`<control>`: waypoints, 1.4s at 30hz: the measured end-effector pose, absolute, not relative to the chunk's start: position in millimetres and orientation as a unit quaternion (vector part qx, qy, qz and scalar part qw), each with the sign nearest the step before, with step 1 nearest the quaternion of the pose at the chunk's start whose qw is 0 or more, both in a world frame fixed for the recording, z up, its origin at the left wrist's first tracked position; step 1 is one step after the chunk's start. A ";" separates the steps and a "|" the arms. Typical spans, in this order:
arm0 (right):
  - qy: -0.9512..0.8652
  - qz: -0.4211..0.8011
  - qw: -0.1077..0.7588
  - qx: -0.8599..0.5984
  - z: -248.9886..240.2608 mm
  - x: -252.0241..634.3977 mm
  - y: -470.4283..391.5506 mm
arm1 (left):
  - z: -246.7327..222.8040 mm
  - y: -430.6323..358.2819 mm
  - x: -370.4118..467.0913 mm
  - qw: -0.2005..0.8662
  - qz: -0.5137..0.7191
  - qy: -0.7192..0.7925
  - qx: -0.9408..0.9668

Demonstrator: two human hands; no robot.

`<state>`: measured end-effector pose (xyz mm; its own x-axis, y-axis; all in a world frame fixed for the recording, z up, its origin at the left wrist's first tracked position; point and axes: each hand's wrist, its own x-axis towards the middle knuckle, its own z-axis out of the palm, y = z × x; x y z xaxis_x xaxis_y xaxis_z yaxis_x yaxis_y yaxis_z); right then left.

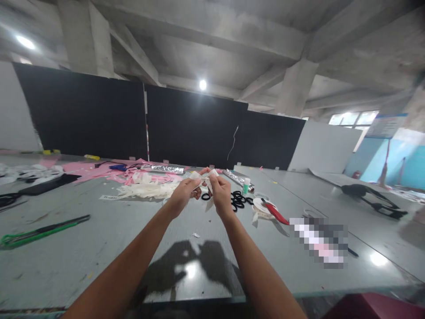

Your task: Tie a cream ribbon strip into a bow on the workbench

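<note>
My left hand (183, 195) and my right hand (222, 195) are close together above the middle of the table. Thin white strip material (214, 172), paper-like or tape-like, is pinched between the fingertips of both hands. Part of it hangs below my right hand; the fingers hide the rest. Just under and behind the hands lie black rings (238, 203), several in a loose heap, with a single ring (206, 196) nearer my left hand. A pile of cream-white strips (149, 189) is left of my left hand. To the right sits a roll of white tape (259, 205).
A red-handled tool (277, 213) leans by the roll. Behind stand a green-and-white glue stick (246, 186) and foil-wrapped bars (168, 169). A green cutter knife (43, 231) lies at left, pink sheets (89, 167) behind, a black strap (372, 200) at right. Black panels (192, 126) border the table.
</note>
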<state>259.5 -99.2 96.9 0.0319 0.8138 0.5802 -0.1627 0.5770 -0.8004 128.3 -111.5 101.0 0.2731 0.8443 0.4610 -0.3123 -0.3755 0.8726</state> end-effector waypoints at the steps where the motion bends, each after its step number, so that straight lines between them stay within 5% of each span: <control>1: -0.577 0.360 0.677 -0.282 91.5 260.1 -92.3 | 97.2 -103.9 129.9 0.487 0.546 0.244 0.636; 7: -0.461 0.430 0.721 -0.287 58.8 271.2 -65.7 | 63.0 -81.7 134.2 0.294 0.443 0.286 0.797; 13: -0.428 0.504 0.697 -0.277 45.5 275.1 -53.6 | 43.7 -84.0 123.1 0.216 0.383 0.306 0.844; 20: -0.477 0.536 0.637 -0.281 38.6 281.6 -54.5 | 49.8 -88.2 116.3 0.161 0.565 0.338 0.735; 23: -0.531 0.555 0.575 -0.283 38.1 275.2 -63.0 | 45.2 -81.5 117.3 0.211 0.599 0.381 0.672; 28: -0.594 0.555 0.499 -0.300 41.6 266.0 -75.8 | 33.4 -67.4 117.3 0.379 0.487 0.347 0.706; 42: -0.635 0.510 0.489 -0.312 31.0 258.0 -65.0 | 39.3 -66.3 106.9 0.375 0.582 0.386 0.609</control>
<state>258.0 -65.0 31.0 -0.3260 0.8957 0.3024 -0.1024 0.2845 -0.9532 106.9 -66.3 39.3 0.0242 0.9073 0.4198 0.0333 -0.4204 0.9067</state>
